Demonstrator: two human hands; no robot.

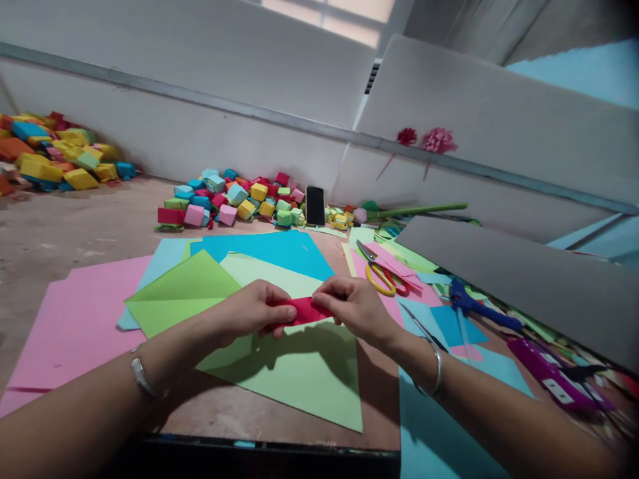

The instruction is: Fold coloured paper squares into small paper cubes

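A small red strip of paper (pixel 305 311) is stretched between my two hands, just above the sheets on the table. My left hand (pixel 254 307) pinches its left end between thumb and fingers. At the right end, my right hand (pixel 353 307) grips it the same way. Below them lies a pale green sheet (pixel 304 372), shaded by my hands. A brighter green sheet (pixel 184 293) with a crease across it rests to the left, partly behind my left forearm. The fingertips hide both ends of the red strip.
Pink sheets (pixel 84 319) lie left and a blue sheet (pixel 269 249) behind. Small paper boxes (pixel 239 199) are heaped by the wall near a phone (pixel 315 206). On the right are yellow-handled scissors (pixel 380 278), a blue glue gun (pixel 479 307) and a purple power strip (pixel 554 376).
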